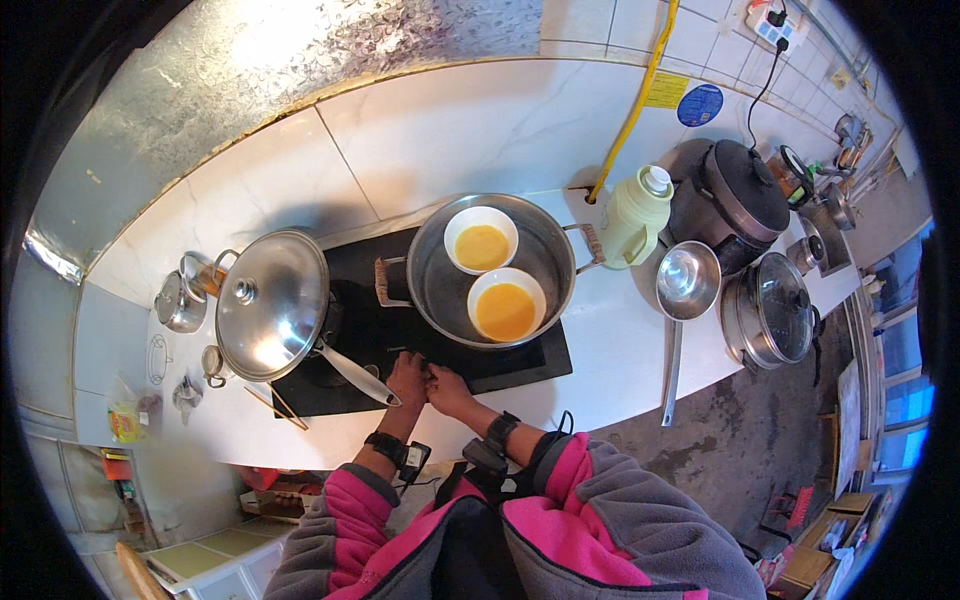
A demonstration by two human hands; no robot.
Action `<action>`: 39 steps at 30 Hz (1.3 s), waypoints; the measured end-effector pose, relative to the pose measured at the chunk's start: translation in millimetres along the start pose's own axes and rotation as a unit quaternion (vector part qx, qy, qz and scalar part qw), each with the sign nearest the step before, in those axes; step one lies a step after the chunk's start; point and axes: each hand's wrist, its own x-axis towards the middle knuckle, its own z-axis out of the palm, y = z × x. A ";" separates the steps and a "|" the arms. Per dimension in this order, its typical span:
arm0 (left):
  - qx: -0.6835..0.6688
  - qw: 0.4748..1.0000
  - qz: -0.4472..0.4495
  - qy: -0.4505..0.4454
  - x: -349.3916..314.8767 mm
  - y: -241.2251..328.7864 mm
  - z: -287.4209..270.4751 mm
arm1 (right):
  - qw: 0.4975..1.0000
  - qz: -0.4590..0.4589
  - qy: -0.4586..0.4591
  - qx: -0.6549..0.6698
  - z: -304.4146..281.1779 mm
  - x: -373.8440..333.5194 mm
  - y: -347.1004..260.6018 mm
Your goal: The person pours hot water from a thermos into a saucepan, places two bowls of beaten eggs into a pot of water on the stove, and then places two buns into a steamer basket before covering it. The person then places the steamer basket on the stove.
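Note:
My left hand (406, 379) and my right hand (448, 391) meet at the front edge of the black glass-topped stove (480, 372). Their fingers are curled close together; whatever they pinch there is hidden. Just beyond them a wide metal pot (424, 262) with wrapped side handles sits on the stove. Inside it are two white bowls of yellow-orange liquid, a far bowl (480, 240) and a near bowl (506, 305). Left of my hands, a lidded pan (270, 300) points its long handle (352, 374) toward my left hand.
Right of the pot stand a pale green thermos jug (637, 215), a dark electric cooker (738, 200), a metal ladle (688, 282) and a glass-lidded pot (775, 310) near the counter edge. Chopsticks (285, 410) and a small lidded pot (180, 302) lie left. A yellow hose (640, 100) runs down the wall.

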 end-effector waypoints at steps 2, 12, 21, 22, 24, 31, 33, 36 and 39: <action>0.010 1.000 -0.011 -0.012 1.7 1.0 0.5 | 1.000 0.001 0.013 -0.004 -3.3 -1.1 -5.6; -0.037 0.996 -0.076 0.013 3.1 1.6 11.4 | 0.999 0.012 0.034 0.015 -4.4 3.1 -9.6; -0.034 0.994 -0.101 0.006 3.7 4.3 11.5 | 0.999 0.039 -0.002 0.037 -11.3 6.2 -12.9; -0.035 0.994 -0.106 0.007 3.7 4.6 12.2 | 0.998 0.043 -0.013 0.046 -11.9 6.3 -12.8; -0.033 0.994 -0.103 0.014 3.6 4.6 13.7 | 0.999 0.037 -0.006 0.039 -11.6 6.6 -12.0; -0.023 0.994 -0.103 0.028 2.8 6.2 14.7 | 1.000 0.024 0.014 0.013 -6.4 7.8 -5.9; -0.023 0.993 -0.111 0.028 2.5 7.0 13.9 | 0.999 0.041 -0.007 0.024 -6.8 8.2 -4.6; -0.019 0.992 -0.123 0.022 3.3 8.9 12.9 | 1.000 0.012 0.018 0.010 -5.4 8.3 -4.0; -0.010 0.991 -0.135 0.020 3.5 10.2 12.8 | 1.000 0.007 0.025 0.013 -4.7 8.3 -3.0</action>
